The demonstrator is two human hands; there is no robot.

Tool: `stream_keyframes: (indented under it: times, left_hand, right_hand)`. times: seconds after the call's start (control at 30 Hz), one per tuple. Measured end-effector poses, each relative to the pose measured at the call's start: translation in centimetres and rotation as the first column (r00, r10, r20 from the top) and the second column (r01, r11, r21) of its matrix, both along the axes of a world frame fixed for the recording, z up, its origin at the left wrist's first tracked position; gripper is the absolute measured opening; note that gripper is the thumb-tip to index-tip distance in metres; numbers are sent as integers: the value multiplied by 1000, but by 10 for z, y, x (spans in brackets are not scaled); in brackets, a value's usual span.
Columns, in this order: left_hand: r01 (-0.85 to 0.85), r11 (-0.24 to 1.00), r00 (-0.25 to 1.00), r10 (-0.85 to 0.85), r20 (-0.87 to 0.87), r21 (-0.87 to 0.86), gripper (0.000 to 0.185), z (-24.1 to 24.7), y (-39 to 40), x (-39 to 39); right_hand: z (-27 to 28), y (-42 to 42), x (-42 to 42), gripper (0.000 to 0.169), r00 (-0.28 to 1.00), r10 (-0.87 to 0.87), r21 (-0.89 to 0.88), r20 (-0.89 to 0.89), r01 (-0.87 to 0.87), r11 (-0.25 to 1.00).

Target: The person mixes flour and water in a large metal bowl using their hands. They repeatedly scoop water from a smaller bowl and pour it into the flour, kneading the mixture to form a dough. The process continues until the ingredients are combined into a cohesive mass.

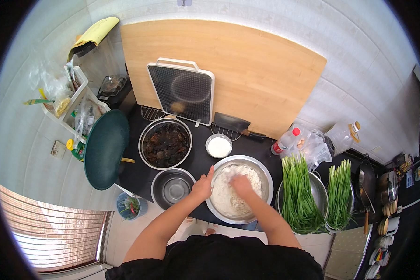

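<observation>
A wide steel bowl (269, 190) of flour and crumbly dough (227, 199) stands at the counter's front edge. My right hand (240, 184) is down in the flour, blurred, its fingers partly hidden, so its grip cannot be told. At the bowl's left rim rests my left hand (203, 185), index finger pointing up along the rim, the other fingers not clearly seen. Just behind the bowl is a small glass bowl of white powder (219, 147). An empty steel basin (173, 188) sits to the left, below a steel bowl of dark soaked food (167, 145).
Green chives (299, 199) lie across a steel basin on the right, with another bunch (338, 196) beside it. A cleaver (231, 123) lies behind, before a large wooden board (252, 73). A plastic bottle (283, 141) stands back right; a green wok-shaped lid (106, 150) is at left.
</observation>
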State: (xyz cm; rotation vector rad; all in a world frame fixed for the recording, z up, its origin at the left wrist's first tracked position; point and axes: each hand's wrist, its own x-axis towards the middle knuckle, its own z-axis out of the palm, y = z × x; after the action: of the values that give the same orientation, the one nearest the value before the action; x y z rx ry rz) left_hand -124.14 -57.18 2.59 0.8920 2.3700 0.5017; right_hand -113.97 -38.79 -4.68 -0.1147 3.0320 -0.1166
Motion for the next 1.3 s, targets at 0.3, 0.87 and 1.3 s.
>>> stream_keyframes:
  times: [0.3,0.87,1.3]
  left_hand:
    - [46,997,993,-40,-108,62,78,-5,12,-12]
    - [-586,725,578,687,-441,362,44,-2,-191,-39]
    - [-865,502,348,593,726,5,30,-89,-214,-21]
  right_hand:
    - [60,-7,63,27,961,53,-18,271,-50,999]
    - [45,15,70,28,905,-425,-336,-34,390,857]
    - [32,2,84,43,910,-413,-319,41,403,857]
